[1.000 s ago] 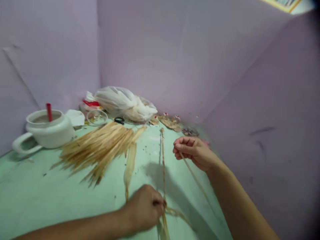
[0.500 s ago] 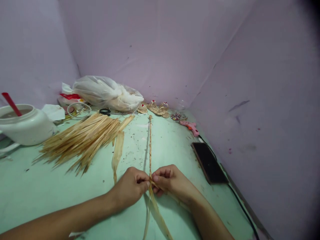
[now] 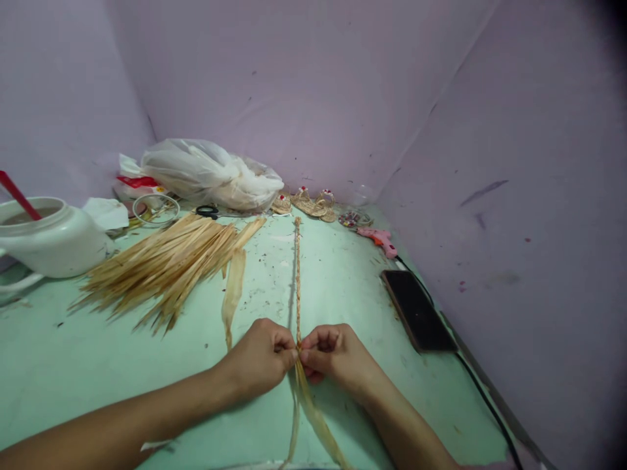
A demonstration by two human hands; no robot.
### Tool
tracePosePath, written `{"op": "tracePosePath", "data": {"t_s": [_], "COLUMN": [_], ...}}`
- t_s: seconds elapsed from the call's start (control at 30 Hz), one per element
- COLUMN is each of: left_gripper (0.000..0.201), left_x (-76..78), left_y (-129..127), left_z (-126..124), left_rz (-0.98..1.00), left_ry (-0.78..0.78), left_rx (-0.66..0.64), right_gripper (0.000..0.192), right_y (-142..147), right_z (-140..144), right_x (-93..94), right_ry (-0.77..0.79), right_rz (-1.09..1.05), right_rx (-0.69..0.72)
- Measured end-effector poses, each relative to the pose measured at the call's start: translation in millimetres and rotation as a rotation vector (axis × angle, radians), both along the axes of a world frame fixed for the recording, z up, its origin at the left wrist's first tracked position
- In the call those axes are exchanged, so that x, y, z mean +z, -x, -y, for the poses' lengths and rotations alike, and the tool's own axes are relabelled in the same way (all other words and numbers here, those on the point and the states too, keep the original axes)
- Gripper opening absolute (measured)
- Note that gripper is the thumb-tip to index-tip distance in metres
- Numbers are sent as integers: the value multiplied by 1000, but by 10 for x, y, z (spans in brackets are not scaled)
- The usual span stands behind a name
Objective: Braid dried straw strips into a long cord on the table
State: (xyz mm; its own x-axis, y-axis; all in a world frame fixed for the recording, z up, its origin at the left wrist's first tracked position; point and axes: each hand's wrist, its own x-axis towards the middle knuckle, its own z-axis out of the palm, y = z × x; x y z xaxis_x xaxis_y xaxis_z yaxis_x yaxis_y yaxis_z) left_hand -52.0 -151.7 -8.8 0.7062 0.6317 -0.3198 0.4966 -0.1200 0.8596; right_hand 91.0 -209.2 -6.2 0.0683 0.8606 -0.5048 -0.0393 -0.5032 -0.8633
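Note:
A long thin braid of dry straw (image 3: 297, 274) runs straight away from me over the green table (image 3: 73, 365). My left hand (image 3: 262, 356) and my right hand (image 3: 333, 352) meet at its near end, fingertips pinching the braid where it turns into loose strips. Those loose straw strips (image 3: 313, 418) hang down toward me below the hands. A single flat strip (image 3: 234, 290) lies just left of the braid.
A pile of straw strips (image 3: 166, 261) lies at the left, a white pot with a red stick (image 3: 46, 238) beyond it. At the back are a plastic bag (image 3: 210, 173), scissors (image 3: 208, 211), small woven pieces (image 3: 308, 202) and a pink glue gun (image 3: 377, 238). A black phone (image 3: 416, 310) lies at the right.
My right hand came down from holding a strip out at the right and joined the left hand at the braid's end. The view swung right and down.

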Motion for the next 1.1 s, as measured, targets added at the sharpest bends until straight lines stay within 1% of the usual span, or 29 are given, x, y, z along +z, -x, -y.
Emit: {"op": "tracePosePath", "data": {"t_s": [0.1,0.2,0.27,0.37,0.5,0.67,0.77,0.9,1.0,1.1], "left_gripper": [17,17,18,18,19,21,20,21,22,24], "left_x": [-8,-18,-17,-12,-23,-27,-27,-41,-39,-7], "left_y": [-3,-3,0,5,12,12,11,22,37,49], "left_z": [4,4,3,2,1,1,13,24,6,-20], "left_rz": [28,59,63,65,66,61,62,78,105,162], "left_ry": [6,7,13,23,9,-29,-67,-90,-112,-154], "left_rx": [-4,0,7,12,5,-7,-14,-28,-44,-65], "right_gripper": [19,16,16,15,18,15,17,21,23,23], "right_y": [-63,-149,-193,-218,-211,-187,-151,-88,-44,-3], "right_z": [12,-13,-49,-105,-143,-153,-151,-124,-87,-51], "right_x": [70,155,176,141,76,103,116,67,28,53], "right_ry": [-5,80,135,162,200,213,200,169,54,-81], "right_rz": [-94,-184,-197,-202,-261,-261,-211,-92,-18,-20], "right_rx": [35,102,120,120,107,121,110,72,60,38]}}
